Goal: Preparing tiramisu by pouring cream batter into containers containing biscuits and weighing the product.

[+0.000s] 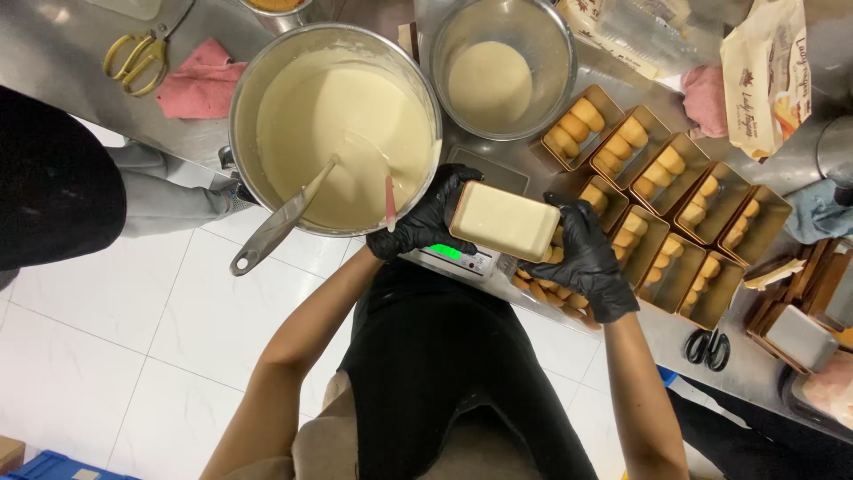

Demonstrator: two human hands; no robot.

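Both grips, the gloved left hand (pixel 425 216) and right hand (pixel 582 258), clasp opposite short ends of a cream-filled rectangular tin (pixel 504 220). Its long axis spans between them, just beside the big cream bowl (pixel 267 80), above the scale (pixel 458 255).

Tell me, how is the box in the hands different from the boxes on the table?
The held box is filled to the top with smooth pale cream; the table boxes show rows of golden biscuits, uncovered. The held box is gripped by the left hand and right hand; the others rest on the counter. All are small, gold and rectangular.
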